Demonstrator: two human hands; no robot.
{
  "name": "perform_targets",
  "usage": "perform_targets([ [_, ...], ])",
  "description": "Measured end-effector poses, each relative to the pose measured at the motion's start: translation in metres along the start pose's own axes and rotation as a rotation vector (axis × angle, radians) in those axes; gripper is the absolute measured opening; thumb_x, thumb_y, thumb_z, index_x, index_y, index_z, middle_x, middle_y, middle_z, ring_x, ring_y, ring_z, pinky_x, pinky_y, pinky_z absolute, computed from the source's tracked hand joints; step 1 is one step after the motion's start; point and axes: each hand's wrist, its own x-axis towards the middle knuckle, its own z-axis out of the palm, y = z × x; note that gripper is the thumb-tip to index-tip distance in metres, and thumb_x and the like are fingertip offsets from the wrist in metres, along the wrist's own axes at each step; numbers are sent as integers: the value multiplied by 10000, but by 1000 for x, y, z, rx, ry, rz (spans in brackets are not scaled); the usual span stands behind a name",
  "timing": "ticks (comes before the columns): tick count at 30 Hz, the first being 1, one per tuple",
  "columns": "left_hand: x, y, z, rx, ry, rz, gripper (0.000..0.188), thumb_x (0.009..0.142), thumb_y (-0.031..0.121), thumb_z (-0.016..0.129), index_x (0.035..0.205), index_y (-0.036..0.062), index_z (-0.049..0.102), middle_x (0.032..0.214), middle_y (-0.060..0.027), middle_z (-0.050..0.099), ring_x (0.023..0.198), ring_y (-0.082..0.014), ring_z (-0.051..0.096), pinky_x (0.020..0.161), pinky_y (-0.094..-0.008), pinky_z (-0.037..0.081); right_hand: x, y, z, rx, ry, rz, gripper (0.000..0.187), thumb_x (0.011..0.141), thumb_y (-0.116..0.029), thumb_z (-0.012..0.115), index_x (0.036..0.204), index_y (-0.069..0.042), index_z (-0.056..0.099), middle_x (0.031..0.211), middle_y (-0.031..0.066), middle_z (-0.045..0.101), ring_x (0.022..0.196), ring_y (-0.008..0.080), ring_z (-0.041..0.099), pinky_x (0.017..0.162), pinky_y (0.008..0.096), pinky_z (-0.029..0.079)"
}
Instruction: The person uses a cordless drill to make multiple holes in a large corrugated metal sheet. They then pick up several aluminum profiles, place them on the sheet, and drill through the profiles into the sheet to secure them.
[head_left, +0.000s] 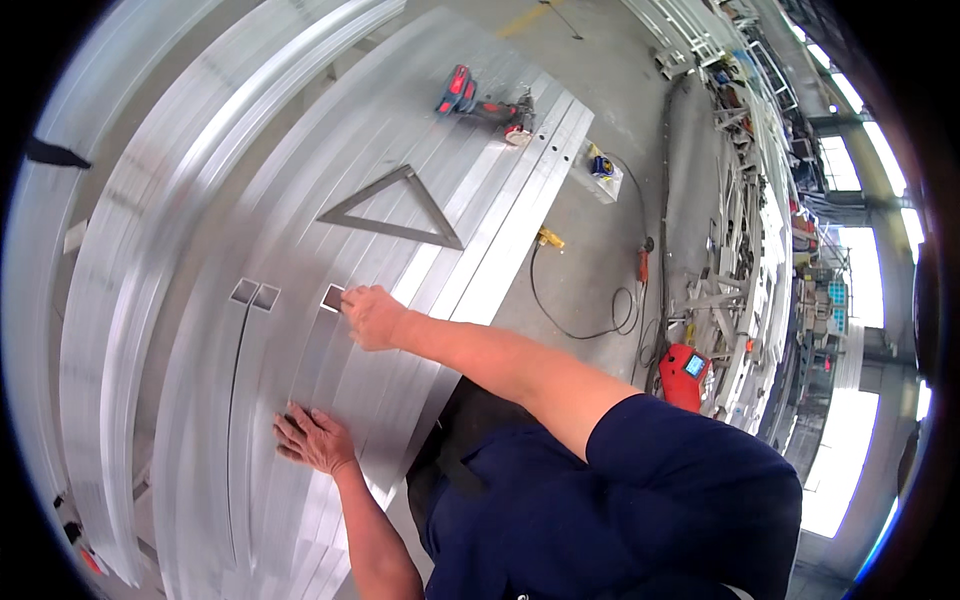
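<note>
Long silver aluminium tubes (400, 270) lie side by side beneath both of my hands. My right hand (374, 317) has its fingers curled closed against the open square end of one aluminium tube (333, 298), at its rim; the fingertips are partly hidden. Palm down on the tubes nearer to me, my left hand (315, 438) lies flat with fingers spread and holds nothing. Two more open tube ends (254, 293) show to the left of my right hand. Farther off, a grey metal triangle square (350, 212) rests on the tubes.
A red and black cordless power tool (488, 105) lies on the far tubes. Past their right edge are a yellow connector (550, 238), a cable (575, 334), a blue tape measure (602, 166) and a red machine with a screen (685, 376). Metal stock (735, 260) is piled along the right.
</note>
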Motion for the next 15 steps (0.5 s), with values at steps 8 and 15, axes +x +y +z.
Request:
perform_targets([
  [8, -1, -10, 1, 43, -2, 14, 489, 992, 350, 480, 1452, 186, 481, 1537, -156, 383, 1445, -358, 304, 1165, -614, 161, 0, -16, -1, -24, -37, 48, 433, 807, -211, 606, 1162, 35, 627, 1211, 151, 563, 1153, 294, 541, 929, 425, 460],
  [15, 2, -11, -6, 36, -67, -30, 500, 995, 376, 460, 1461, 192, 468, 1535, -154, 384, 1457, -338, 291, 1166, -614, 155, -119, 11, 11, 254, 393, 139, 572, 842, -242, 676, 1335, -7, 506, 1370, 191, 491, 1289, 382, 456, 1070, 479, 400],
])
